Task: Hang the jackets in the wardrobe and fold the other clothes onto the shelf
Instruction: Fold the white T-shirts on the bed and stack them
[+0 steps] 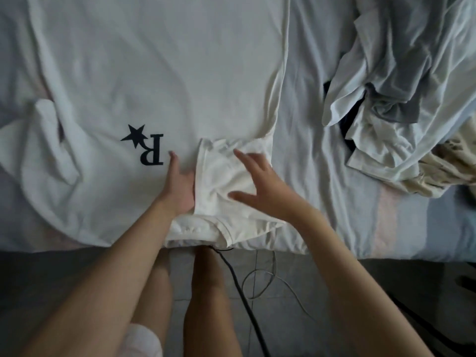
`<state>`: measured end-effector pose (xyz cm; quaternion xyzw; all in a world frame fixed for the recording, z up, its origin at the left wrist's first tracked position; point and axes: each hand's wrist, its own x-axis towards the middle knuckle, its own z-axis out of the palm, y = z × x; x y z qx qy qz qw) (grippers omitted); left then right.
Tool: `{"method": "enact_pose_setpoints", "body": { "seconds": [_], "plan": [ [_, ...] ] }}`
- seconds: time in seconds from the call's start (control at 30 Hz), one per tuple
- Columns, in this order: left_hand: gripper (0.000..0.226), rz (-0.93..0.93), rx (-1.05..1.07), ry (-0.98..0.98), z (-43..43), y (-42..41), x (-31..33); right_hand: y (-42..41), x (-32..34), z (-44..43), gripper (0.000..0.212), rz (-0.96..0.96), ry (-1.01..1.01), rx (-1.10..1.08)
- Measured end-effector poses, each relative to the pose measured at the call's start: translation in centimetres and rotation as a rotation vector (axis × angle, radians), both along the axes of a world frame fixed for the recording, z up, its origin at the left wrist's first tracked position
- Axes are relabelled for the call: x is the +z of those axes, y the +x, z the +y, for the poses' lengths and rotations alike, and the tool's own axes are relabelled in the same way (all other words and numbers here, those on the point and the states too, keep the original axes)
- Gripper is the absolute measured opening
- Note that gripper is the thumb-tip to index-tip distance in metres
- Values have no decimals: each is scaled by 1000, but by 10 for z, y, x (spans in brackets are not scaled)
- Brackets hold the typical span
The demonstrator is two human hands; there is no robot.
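Note:
A white T-shirt (154,73) with a black star and letter R print lies spread flat on the bed, collar toward me. Its right sleeve (221,173) is folded inward over the body. My left hand (179,186) lies flat on the shirt beside the folded sleeve, its fingers partly tucked under the sleeve's edge. My right hand (260,186) hovers or presses on the sleeve with fingers spread, holding nothing. The shirt's left sleeve (46,140) lies bunched at the left.
A heap of pale and grey clothes (401,81) lies on the bed at the right, with a beige garment (443,171) beneath. The bed edge (386,253) runs across the view. Cables (247,300) trail on the floor by my legs.

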<state>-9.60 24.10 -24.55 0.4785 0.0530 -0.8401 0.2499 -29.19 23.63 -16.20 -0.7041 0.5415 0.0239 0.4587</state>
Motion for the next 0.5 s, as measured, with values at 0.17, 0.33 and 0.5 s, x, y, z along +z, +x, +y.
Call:
{"method": "enact_pose_setpoints", "body": {
  "seconds": [0.17,0.33,0.5],
  "plan": [
    [31,-557,-377,-236,27,24,-3,3,-66,-74,63,122,-164,-77],
    [22,-802,-421,-433,51,14,-3,20,-81,-123,47,357,65,234],
    [10,-945,-193,-614,52,15,6,20,-67,-148,25,299,205,284]
  ]
}}
